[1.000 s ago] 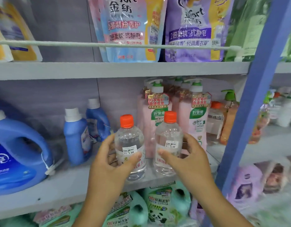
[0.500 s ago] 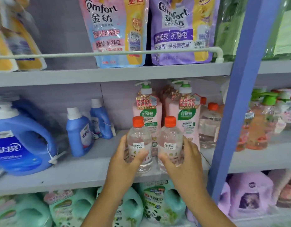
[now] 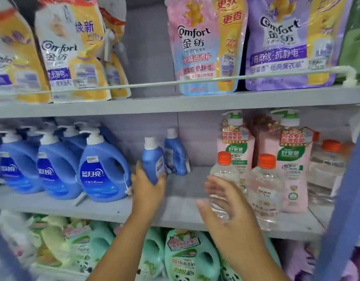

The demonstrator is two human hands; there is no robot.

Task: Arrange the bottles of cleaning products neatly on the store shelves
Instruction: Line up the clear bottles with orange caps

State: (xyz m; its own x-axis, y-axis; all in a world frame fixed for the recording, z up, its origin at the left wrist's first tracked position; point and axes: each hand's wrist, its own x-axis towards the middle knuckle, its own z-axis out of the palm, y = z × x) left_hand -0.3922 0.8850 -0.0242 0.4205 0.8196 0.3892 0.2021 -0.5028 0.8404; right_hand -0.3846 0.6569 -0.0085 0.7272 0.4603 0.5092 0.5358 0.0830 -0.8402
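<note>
My left hand (image 3: 147,186) grips a small blue bottle with a white cap (image 3: 153,159) on the middle shelf (image 3: 106,209). A second small blue bottle (image 3: 175,154) stands just behind it to the right. My right hand (image 3: 225,201) is spread with relaxed fingers in front of the left of two clear bottles with orange caps (image 3: 223,171), holding nothing. The other clear bottle (image 3: 265,189) stands beside it, in front of tall pink pump bottles (image 3: 294,163).
Several large blue detergent jugs (image 3: 103,169) fill the shelf's left side. Comfort refill pouches (image 3: 203,47) stand on the upper shelf behind a white rail (image 3: 256,76). Green jugs (image 3: 187,258) sit on the shelf below. A blue upright post (image 3: 345,199) borders the right.
Both hands have let go of the two clear orange-capped bottles. My left hand moved left and took hold of the small blue bottle. The view shifted left.
</note>
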